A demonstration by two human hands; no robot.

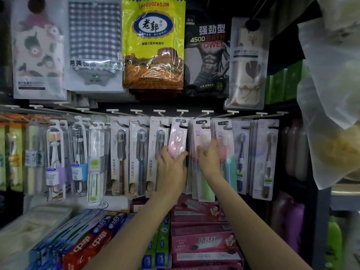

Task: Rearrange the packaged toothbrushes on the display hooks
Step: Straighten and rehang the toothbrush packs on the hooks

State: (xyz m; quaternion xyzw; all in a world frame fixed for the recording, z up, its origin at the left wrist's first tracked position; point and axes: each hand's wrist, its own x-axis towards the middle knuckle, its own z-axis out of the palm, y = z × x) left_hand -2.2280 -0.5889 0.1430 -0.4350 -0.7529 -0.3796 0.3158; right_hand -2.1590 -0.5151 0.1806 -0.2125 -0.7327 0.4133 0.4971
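Note:
A row of packaged toothbrushes hangs from white display hooks (181,112) across the middle of the rack. My left hand (170,164) grips the lower part of a pink toothbrush pack (177,139) that hangs tilted at its hook. My right hand (209,158) rests with curled fingers on the front of a stack of "SS" toothbrush packs (202,133) with a green handle showing below (206,188). A second "SS" pack with a teal handle (227,152) hangs just to the right of that hand.
Bagged towels (153,45) hang on the row above. Toothpaste boxes (202,238) fill the shelf below my forearms. LMK toothbrush packs (138,156) hang to the left, dark-handled ones (266,158) to the right. A white plastic bag (331,94) hangs at far right.

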